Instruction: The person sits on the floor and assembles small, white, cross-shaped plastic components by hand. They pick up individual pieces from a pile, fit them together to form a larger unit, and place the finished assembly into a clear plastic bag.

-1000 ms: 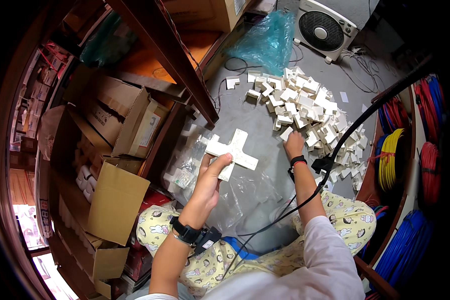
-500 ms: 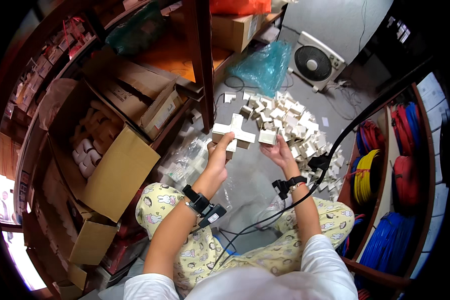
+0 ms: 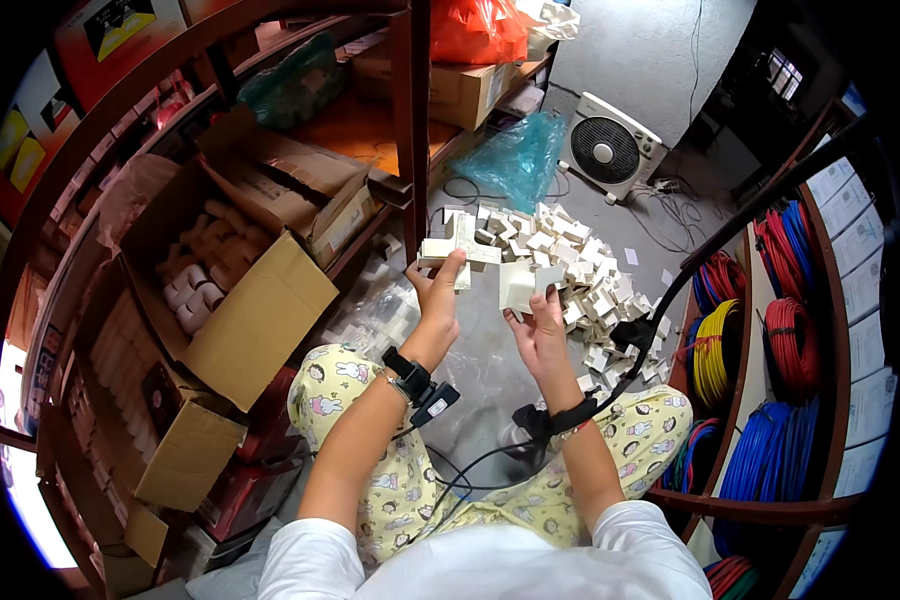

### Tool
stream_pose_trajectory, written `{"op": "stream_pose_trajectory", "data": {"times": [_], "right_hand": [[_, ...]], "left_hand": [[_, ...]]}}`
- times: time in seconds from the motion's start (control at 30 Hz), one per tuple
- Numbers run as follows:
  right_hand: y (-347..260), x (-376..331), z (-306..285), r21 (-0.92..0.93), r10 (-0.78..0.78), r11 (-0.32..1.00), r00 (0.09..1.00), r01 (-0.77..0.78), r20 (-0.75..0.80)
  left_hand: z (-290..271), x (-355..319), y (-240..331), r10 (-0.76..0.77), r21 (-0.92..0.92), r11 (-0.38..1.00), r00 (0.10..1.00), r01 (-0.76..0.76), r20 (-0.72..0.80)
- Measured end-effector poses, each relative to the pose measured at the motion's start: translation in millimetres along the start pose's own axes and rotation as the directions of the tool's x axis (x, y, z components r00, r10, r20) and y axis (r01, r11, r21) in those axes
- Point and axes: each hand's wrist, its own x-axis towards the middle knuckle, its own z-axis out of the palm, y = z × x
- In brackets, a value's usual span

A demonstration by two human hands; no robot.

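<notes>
My left hand [image 3: 436,312] is closed around a white plastic cross-shaped trunking fitting [image 3: 464,238], with its thumb on the front face; several pieces may be stacked there. To the right, my right hand [image 3: 542,345] pinches a white plastic angled trunking fitting [image 3: 516,288] between thumb and fingers, one flat side of it facing up. The two fittings are held close together but apart, above the floor. Just beyond them lies a loose pile of white plastic angled fittings [image 3: 582,250].
Clear bags of white fittings [image 3: 375,315] lie left of my hands. An open cardboard box [image 3: 260,325] stands on the left, and a shelf with coiled cables [image 3: 715,350] on the right. A box fan [image 3: 610,150] and teal plastic bag [image 3: 515,160] are farther back. A black cable crosses the right side.
The angled fitting in my right hand has turned, now showing a flat side. My left hand keeps its hold on the cross-shaped fitting. The whole view has shifted slightly.
</notes>
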Motion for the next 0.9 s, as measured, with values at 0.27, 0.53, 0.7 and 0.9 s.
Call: {"op": "stream_pose_trajectory", "data": {"times": [0.27,0.53,0.7,0.9], "right_hand": [[23.7,-29.0,22.3,-0.013,-0.016,1.000,0.994,0.015,-0.106],[23.7,-24.1,38.0,-0.135,-0.228,0.967,0.971,0.217,-0.069],[19.2,-22.1,22.0,-0.159,-0.258,0.955,0.966,0.250,-0.031],[14.9,-19.0,10.7,-0.146,-0.226,0.965,0.974,0.219,-0.035]], "left_hand": [[-2.0,-17.2,-1.5,0.132,0.033,0.991,0.991,-0.133,0.034],[-3.0,-37.9,-7.4,0.066,0.012,0.997,0.956,-0.072,0.286],[-2.5,-43.9,-4.3,-0.042,-0.047,0.997,0.904,0.068,0.425],[-0.6,-44.9,0.4,-0.082,-0.054,0.989,0.823,0.136,0.562]]}}
